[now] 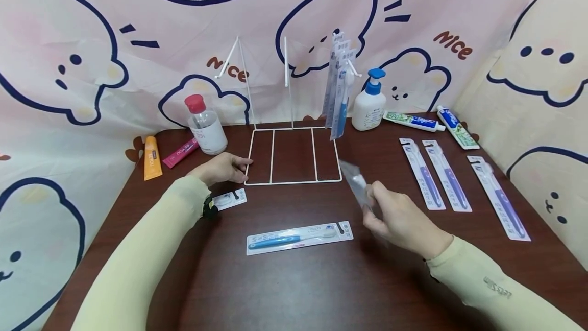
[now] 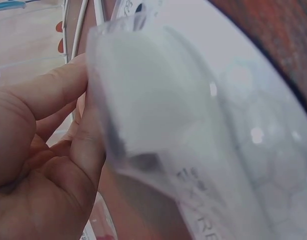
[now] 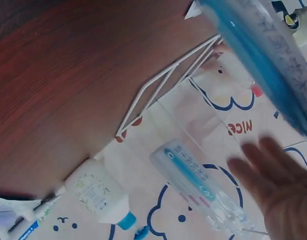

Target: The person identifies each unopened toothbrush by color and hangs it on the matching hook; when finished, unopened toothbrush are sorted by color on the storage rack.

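My left hand [image 1: 222,167] grips the left side of the base of a white wire rack [image 1: 294,183]. In the left wrist view, a packaged toothbrush [image 2: 158,100] partly covers that hand's fingertips; in the head view it lies on the table beneath the wrist. My right hand [image 1: 399,213] pinches another packaged toothbrush [image 1: 356,183], blurred, to the right of the rack's base. Its blue handle [image 3: 258,65] shows close up in the right wrist view. Several packaged blue toothbrushes [image 1: 339,96] hang from the rack's right hook. One packaged blue toothbrush [image 1: 298,239] lies on the table between my arms.
A red-capped bottle [image 1: 209,132], a pink tube [image 1: 180,153] and an orange tube [image 1: 152,160] are at the left. A white pump bottle [image 1: 369,109] stands behind right, near two toothpaste tubes [image 1: 413,121]. Three packaged purple toothbrushes [image 1: 445,175] lie at the right.
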The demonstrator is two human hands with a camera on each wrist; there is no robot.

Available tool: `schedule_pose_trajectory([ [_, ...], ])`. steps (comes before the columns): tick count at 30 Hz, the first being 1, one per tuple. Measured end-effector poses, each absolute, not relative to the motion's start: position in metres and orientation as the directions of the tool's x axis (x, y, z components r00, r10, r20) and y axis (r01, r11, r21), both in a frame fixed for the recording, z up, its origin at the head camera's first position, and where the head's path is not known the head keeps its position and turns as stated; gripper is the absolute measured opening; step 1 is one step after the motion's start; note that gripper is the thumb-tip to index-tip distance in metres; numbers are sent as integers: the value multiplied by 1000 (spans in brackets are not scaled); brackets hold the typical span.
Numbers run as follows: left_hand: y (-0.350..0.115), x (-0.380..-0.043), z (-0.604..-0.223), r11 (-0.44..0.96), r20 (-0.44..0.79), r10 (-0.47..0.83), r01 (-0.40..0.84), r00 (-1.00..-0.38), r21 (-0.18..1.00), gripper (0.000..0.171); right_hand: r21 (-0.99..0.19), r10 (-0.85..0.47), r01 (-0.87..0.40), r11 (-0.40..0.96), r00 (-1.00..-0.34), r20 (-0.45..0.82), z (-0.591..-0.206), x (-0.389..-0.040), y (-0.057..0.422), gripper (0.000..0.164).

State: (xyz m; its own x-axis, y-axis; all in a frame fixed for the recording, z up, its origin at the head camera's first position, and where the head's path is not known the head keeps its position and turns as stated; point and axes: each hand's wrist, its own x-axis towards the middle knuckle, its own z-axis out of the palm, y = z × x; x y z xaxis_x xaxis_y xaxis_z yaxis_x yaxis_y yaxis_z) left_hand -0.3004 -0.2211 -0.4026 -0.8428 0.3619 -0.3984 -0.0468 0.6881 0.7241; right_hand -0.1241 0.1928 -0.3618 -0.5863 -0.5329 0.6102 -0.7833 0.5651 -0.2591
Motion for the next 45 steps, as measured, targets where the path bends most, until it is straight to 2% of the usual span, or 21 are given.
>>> schedule_pose_trajectory([
  [2,-221,-299,-402,689,-393,363,-40,-845,723,58,-323,-517,-760,565,-630,579,-363,-126,193,16],
  [9,-222,-299,-402,698,-392,369,-27,-843,715,58,-487,-463,-726,485,-686,561,-356,-136,192,22],
  [15,-223,-303,-403,689,-380,379,-17,-844,724,58,-614,-379,-713,340,-701,604,-339,-145,187,10],
  [17,-223,-304,-402,685,-376,387,-10,-842,728,57,-677,-316,-673,298,-739,595,-328,-147,186,13],
  [19,-223,-305,-402,680,-376,394,-9,-839,733,57,-735,-252,-620,275,-784,567,-316,-149,186,24],
  [22,-224,-305,-401,680,-380,392,-14,-838,733,58,-801,-144,-488,346,-871,469,-302,-155,191,36],
  [26,-225,-305,-402,672,-383,386,-28,-839,740,58,-812,-46,-383,440,-913,406,-299,-172,203,35],
  [31,-225,-307,-404,631,-390,380,-73,-839,772,55,-783,-60,-382,491,-912,407,-293,-189,205,34],
  [38,-226,-305,-403,611,-411,380,-109,-829,784,54,-778,-148,-441,448,-895,422,-278,-202,187,31],
  [45,-226,-307,-406,598,-402,366,-119,-839,793,55,-817,-111,-384,431,-921,374,-269,-213,182,36],
])
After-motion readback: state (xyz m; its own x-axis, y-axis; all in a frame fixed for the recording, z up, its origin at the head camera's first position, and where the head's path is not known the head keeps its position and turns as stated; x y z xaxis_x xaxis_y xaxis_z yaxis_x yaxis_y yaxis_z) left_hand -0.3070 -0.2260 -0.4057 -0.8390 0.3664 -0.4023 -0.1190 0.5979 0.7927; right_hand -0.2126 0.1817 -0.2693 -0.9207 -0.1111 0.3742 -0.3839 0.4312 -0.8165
